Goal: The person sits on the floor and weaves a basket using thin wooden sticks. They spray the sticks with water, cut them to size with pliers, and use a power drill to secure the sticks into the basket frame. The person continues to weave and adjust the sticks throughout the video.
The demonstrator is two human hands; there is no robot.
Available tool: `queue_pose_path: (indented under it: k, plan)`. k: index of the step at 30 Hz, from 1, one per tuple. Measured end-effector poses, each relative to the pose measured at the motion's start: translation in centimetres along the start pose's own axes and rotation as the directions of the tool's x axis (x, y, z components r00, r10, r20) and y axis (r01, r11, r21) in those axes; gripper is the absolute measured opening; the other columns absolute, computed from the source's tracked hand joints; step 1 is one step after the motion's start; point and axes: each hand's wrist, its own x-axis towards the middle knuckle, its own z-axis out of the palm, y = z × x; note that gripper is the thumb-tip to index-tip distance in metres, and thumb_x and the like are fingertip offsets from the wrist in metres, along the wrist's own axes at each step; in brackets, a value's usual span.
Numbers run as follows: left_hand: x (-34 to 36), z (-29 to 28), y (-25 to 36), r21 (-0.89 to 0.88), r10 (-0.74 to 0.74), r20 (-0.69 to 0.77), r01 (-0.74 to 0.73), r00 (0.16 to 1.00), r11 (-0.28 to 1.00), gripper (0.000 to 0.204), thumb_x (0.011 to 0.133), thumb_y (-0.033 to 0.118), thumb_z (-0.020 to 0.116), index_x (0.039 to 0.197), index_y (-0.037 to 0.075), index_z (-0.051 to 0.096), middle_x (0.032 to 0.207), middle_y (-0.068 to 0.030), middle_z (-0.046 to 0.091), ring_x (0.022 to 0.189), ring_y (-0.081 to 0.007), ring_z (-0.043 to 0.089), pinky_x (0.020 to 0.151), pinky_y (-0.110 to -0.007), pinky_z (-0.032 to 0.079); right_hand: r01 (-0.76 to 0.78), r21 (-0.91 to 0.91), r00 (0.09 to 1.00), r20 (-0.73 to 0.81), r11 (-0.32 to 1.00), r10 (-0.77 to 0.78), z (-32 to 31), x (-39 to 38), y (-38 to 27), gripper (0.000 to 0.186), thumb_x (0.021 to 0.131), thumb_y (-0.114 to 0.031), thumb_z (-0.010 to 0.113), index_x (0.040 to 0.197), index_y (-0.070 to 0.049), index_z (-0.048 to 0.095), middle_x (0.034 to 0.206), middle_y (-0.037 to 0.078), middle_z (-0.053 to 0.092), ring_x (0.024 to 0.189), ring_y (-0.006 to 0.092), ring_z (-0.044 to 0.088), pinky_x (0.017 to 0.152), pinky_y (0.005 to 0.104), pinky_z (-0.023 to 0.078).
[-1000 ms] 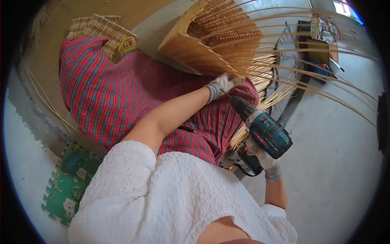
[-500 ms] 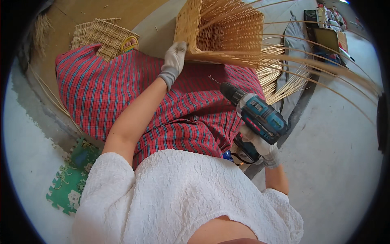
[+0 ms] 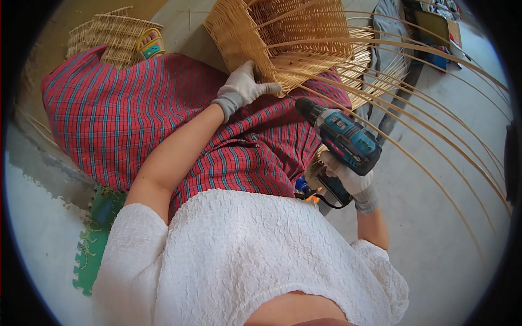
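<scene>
My gloved left hand [image 3: 243,88] grips a corner of a woven wicker basket [image 3: 234,41], whose long unwoven strands fan out to the right. My gloved right hand [image 3: 343,173] is closed round the handle of a blue-and-black cordless drill [image 3: 348,138], its chuck angled up-left, just below the basket's corner; whether its bit touches the basket I cannot tell. Red plaid cloth [image 3: 109,119] covers my legs under the basket.
Woven panels [image 3: 103,38] lie beyond my yellow-sandaled foot [image 3: 152,48]. Loose pale strands [image 3: 375,95] and a grey cloth [image 3: 387,30] lie behind the basket. A green foam mat [image 3: 89,261] is at lower left. Boxes and clutter [image 3: 437,38] stand at upper right.
The basket has turned, then tilted, its strands now sweeping lower right. My left hand slid left, then came back along the basket's near edge. The drill has shifted slightly upward.
</scene>
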Motion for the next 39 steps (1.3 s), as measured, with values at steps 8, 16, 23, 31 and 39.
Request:
queue_pose_path:
  k: [8,16,23,31,39]
  plan:
    - [-1.1,1.2,1.3,0.173,-0.039,-0.075,0.051,0.996,0.984,0.087,0.071,0.058,0.085,0.122,-0.006,0.058,0.12,-0.0256,0.065,0.114,-0.0389,0.062,0.1,-0.043,0.048,0.274,-0.23,0.958,-0.021,0.934,-0.287,0.5,1.3,1.1,0.03,0.088,-0.018,0.08,0.112,-0.003,0.07,0.083,0.004,0.072,0.067,0.0096,0.066,0.06,0.0282,0.056]
    - [-0.9,1.3,0.6,0.185,-0.052,-0.069,0.064,0.996,0.981,0.089,0.071,0.064,0.081,0.121,-0.007,0.059,0.122,-0.0269,0.064,0.115,-0.0396,0.062,0.099,-0.043,0.049,0.182,-0.141,0.983,-0.002,0.973,-0.184,0.2,1.0,0.4,0.027,0.088,-0.016,0.078,0.11,-0.002,0.07,0.08,0.004,0.07,0.067,0.0096,0.066,0.06,0.029,0.056]
    - [-0.8,1.6,0.1,0.154,-0.077,-0.052,0.085,0.996,0.984,0.091,0.07,0.065,0.081,0.121,-0.006,0.059,0.121,-0.0268,0.064,0.115,-0.0395,0.062,0.099,-0.043,0.049,0.247,-0.284,0.966,-0.005,0.927,-0.259,-0.4,1.5,2.1,0.025,0.09,-0.016,0.076,0.11,-0.002,0.07,0.079,0.003,0.069,0.066,0.0105,0.065,0.059,0.0297,0.055]
    - [-0.9,1.6,0.3,0.125,-0.06,-0.07,0.069,0.996,0.99,0.091,0.07,0.066,0.081,0.118,-0.007,0.059,0.119,-0.0258,0.064,0.113,-0.0388,0.062,0.098,-0.042,0.049,0.302,-0.361,0.947,0.01,0.882,-0.32,-1.1,1.9,3.2,0.023,0.092,-0.017,0.075,0.108,-0.002,0.069,0.079,0.004,0.069,0.065,0.0116,0.065,0.06,0.0298,0.055]
    - [-1.2,1.6,0.9,0.124,-0.034,-0.1,0.047,0.994,0.991,0.084,0.072,0.062,0.082,0.115,-0.007,0.06,0.114,-0.0243,0.067,0.107,-0.0369,0.065,0.094,-0.042,0.051,0.351,-0.389,0.93,0.042,0.852,-0.364,-1.4,1.7,3.2,0.027,0.089,-0.018,0.078,0.111,-0.004,0.07,0.08,0.005,0.07,0.067,0.013,0.066,0.062,0.0302,0.056]
